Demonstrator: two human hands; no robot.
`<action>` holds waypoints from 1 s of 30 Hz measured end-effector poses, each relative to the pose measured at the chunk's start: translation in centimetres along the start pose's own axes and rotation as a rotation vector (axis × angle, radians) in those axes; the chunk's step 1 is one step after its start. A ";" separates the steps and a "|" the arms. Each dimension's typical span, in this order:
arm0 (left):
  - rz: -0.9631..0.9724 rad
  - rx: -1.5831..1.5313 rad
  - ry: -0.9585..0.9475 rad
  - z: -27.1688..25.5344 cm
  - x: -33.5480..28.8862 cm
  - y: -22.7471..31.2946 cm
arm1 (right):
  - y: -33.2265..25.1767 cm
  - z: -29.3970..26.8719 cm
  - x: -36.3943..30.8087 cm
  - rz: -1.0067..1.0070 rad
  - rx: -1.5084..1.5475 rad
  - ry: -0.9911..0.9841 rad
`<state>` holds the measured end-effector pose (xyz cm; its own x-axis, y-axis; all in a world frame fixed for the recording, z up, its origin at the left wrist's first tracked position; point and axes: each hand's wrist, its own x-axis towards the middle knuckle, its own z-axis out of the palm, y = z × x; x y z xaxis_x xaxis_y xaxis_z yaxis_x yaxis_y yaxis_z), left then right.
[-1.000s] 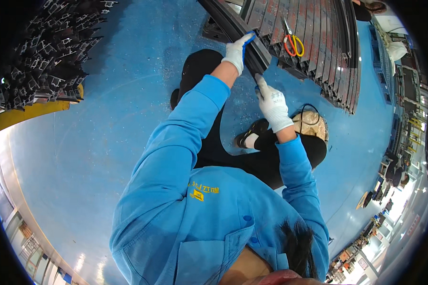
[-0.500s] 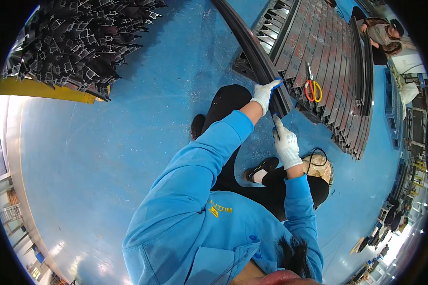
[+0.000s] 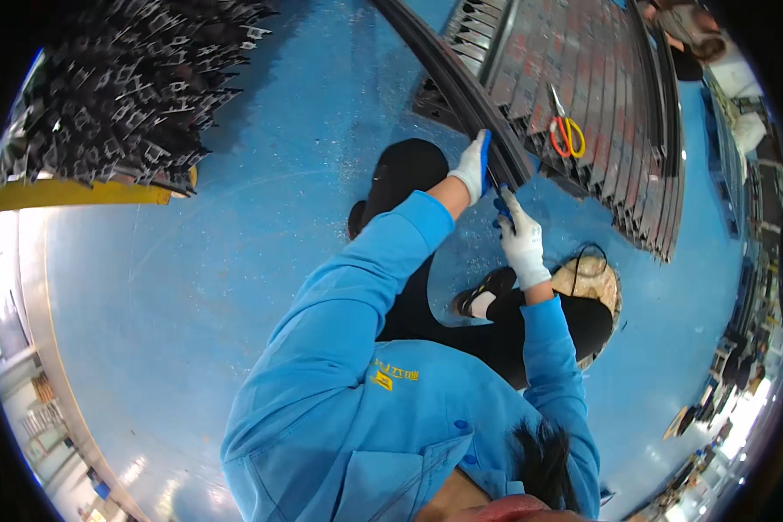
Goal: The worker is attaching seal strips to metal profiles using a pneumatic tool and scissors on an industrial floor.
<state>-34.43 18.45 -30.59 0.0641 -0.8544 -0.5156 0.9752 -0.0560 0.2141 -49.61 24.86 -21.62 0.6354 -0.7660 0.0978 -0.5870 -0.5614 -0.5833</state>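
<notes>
A long dark grooved metal profile (image 3: pixel 458 87) runs from the top of the view down to its cut end in front of me. My left hand (image 3: pixel 474 167), in a white glove with a blue palm, presses against the profile's left side close to that end, fingers together. Just below the end, my right hand (image 3: pixel 522 244) is closed, gloved likewise. A thin dark piece sticks up from its fingers toward the profile; I cannot tell whether it is a tool or a strip. Scissors (image 3: pixel 564 126) with one red and one yellow handle lie right of the profile.
Stacked grey profiles (image 3: pixel 600 113) lie at the right, their ends facing me. A large bundle of dark profiles (image 3: pixel 130 96) rests on a yellow support (image 3: pixel 78 197) at far left. Another person (image 3: pixel 692 30) is at the upper right. A wrapped seat (image 3: pixel 587 278) is beside my leg.
My left hand has turned from lying over the profile to its left side. My right hand has shifted slightly upward, and a thin dark piece now shows at its fingers.
</notes>
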 end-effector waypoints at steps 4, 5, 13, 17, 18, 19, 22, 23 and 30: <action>-0.184 0.072 -0.090 -1.0 -1.1 -0.7 | 2.5 0.7 -0.4 0.003 -0.030 0.044; -0.224 0.111 -0.114 -1.4 -1.4 -0.7 | 2.5 0.8 -0.5 -0.017 -0.051 0.052; -0.381 0.196 -0.105 -0.3 -3.8 -1.4 | 7.7 -5.9 2.7 0.109 0.083 0.525; -0.359 0.132 -0.050 -0.8 -4.1 -1.8 | 15.4 -4.9 8.5 0.254 -0.241 0.376; -0.348 0.109 -0.041 -0.9 -4.1 -1.9 | 17.3 -4.2 10.2 0.234 -0.324 0.346; -0.334 0.085 -0.027 -1.2 -4.0 -1.8 | 19.1 -3.3 11.9 0.212 -0.404 0.311; -0.397 0.092 -0.105 -1.3 -3.9 -2.3 | 23.2 -2.6 16.1 0.169 -0.484 0.369; -0.420 0.093 -0.142 -1.5 -3.9 -2.3 | 23.7 -2.6 17.5 0.285 -0.541 0.256; -0.440 0.226 -0.218 -1.1 -3.9 -2.0 | 20.7 -2.4 20.6 0.501 -0.605 0.002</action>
<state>-36.43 22.51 -29.92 -0.4088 -0.8112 -0.4182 0.8287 -0.5219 0.2023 -49.82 -3.30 -29.72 0.2219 -0.9733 -0.0593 -0.9751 -0.2212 -0.0180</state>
